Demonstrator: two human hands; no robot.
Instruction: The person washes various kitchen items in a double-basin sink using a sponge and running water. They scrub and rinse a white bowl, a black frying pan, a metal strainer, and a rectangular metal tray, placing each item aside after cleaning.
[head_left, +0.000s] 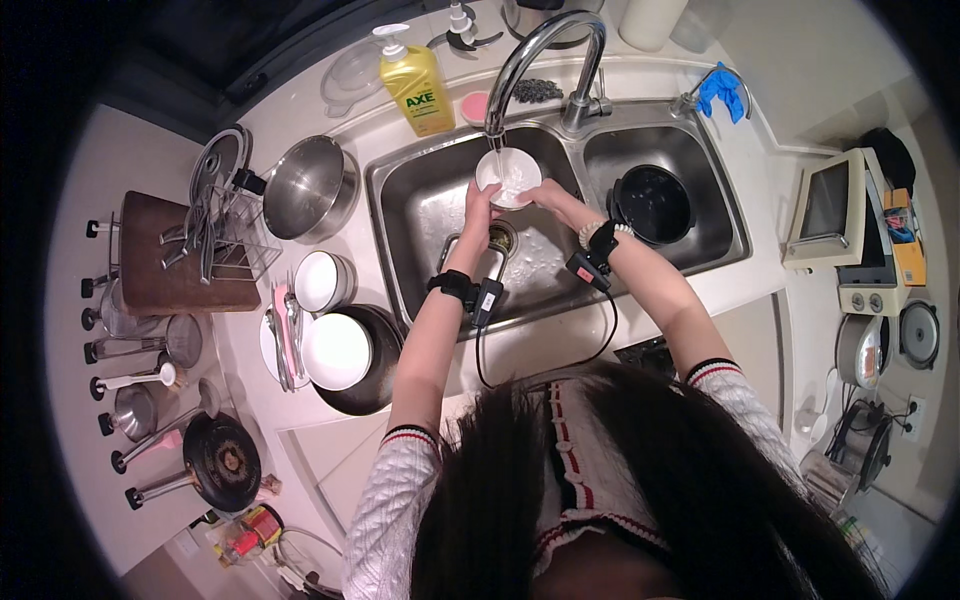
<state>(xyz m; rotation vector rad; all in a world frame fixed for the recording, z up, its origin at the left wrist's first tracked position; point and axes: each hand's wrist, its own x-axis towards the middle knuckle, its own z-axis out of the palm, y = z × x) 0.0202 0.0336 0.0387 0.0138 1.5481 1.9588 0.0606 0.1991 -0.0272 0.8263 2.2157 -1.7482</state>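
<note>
Both my hands hold a small white bowl (517, 171) over the left basin of a steel sink (420, 225). My left hand (480, 206) grips the bowl's near left rim, its thumb over the edge. On the near right side, my right hand (553, 199) grips the rim in the same way. Water runs into the bowl from the chrome faucet (504, 82) just above it. Below my hands, the drain (501, 238) holds some food scraps. A black pot or bowl (652, 204) sits in the right basin.
Left of the sink stand a large steel bowl (307, 187), stacked white bowls (321, 281), a white dish (336, 352) on a dark pan (375, 397), and cutlery (285, 330). Behind it are a yellow AXE soap bottle (417, 90), a steel-wool scrubber (538, 91) and blue gloves (721, 91).
</note>
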